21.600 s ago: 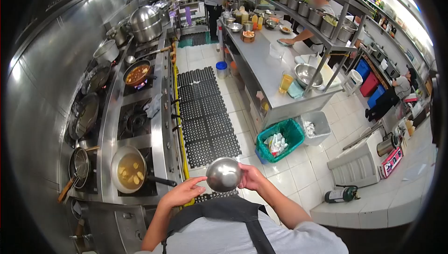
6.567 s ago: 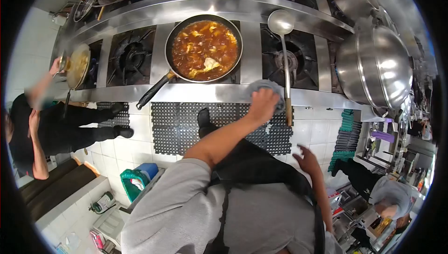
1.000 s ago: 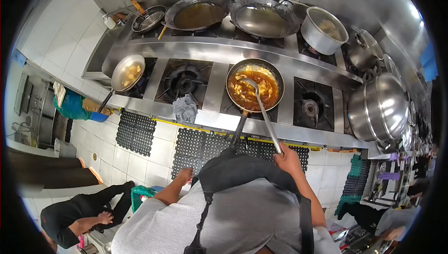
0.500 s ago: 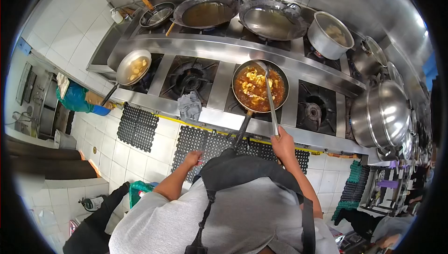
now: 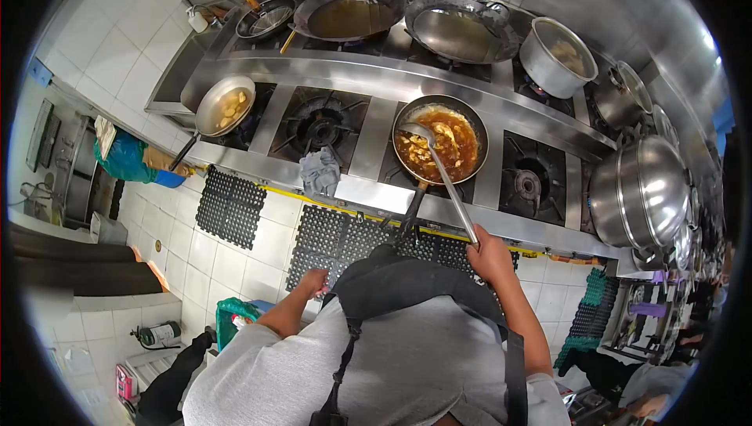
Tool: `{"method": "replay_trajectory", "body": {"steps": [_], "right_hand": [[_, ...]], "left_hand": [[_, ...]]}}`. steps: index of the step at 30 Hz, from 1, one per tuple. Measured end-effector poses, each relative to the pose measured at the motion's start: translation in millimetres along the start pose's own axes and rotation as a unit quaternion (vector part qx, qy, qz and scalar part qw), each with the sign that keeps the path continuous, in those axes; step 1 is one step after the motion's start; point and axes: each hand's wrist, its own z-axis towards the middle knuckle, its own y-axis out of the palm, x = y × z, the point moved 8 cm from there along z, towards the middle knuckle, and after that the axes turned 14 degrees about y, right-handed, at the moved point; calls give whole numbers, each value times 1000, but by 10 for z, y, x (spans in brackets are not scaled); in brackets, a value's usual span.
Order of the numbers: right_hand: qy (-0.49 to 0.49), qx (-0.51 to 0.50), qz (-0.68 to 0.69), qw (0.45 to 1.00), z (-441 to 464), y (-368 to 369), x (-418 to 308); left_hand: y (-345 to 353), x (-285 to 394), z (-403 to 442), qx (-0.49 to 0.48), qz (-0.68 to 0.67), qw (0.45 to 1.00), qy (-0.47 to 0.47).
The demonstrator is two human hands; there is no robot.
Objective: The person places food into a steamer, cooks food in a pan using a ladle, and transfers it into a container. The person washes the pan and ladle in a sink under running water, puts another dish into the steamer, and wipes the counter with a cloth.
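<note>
My right hand (image 5: 491, 258) is closed around the handle end of a metal ladle (image 5: 446, 178). The ladle's bowl dips into the left side of a dark frying pan (image 5: 484, 140), which sits on a front burner. Inside the pan is a reddish-brown sauce (image 5: 460, 158) with yellow, egg-like pieces (image 5: 445, 135). The pan's handle points toward my body, and neither hand touches it. Low in front of my body on the left, my left hand (image 5: 315, 282) has its fingers curled; what they hold, if anything, is hidden.
A grey cloth (image 5: 319, 171) lies on the stove's front edge. A smaller pan (image 5: 202, 117) with pieces in liquid stands left. Two woks (image 5: 309, 15) and a pot (image 5: 526, 54) line the back row. A large steamer (image 5: 627, 191) is right. People stand lower left and right.
The ladle's bowl has swept from the pan's far edge to its left side, and my right hand has shifted right and toward me. The person's dark leg at lower left has moved down.
</note>
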Motion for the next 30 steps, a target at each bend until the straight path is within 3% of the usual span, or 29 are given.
{"method": "replay_trajectory", "body": {"steps": [2,8,14,16,18,24,25,28,29,30], "right_hand": [[-7,-6,-29,1000,-110,-87,-33],[-48,24,-71,996,-274,-327,236],[-48,76,-49,995,-412,-488,387],[-28,94,-31,995,-365,-436,413],[7,97,-12,995,-153,-392,330],[57,127,39,989,187,-221,331],[68,120,48,989,220,-161,361],[-17,63,164,984,363,107,644],[19,1,198,980,364,155,685],[55,-59,230,970,305,118,652]], "left_hand": [[65,-23,55,52,-175,975,-124],[49,299,236,72,-230,959,-151],[21,184,276,77,-241,954,-160],[-19,48,461,-17,-69,996,51],[53,2,428,-68,19,987,144],[-13,80,332,-41,12,984,171],[-26,57,339,-41,-8,990,138],[-26,37,287,14,-161,985,-58],[23,50,211,40,-224,964,-137],[18,112,175,62,-224,962,-147]]}}
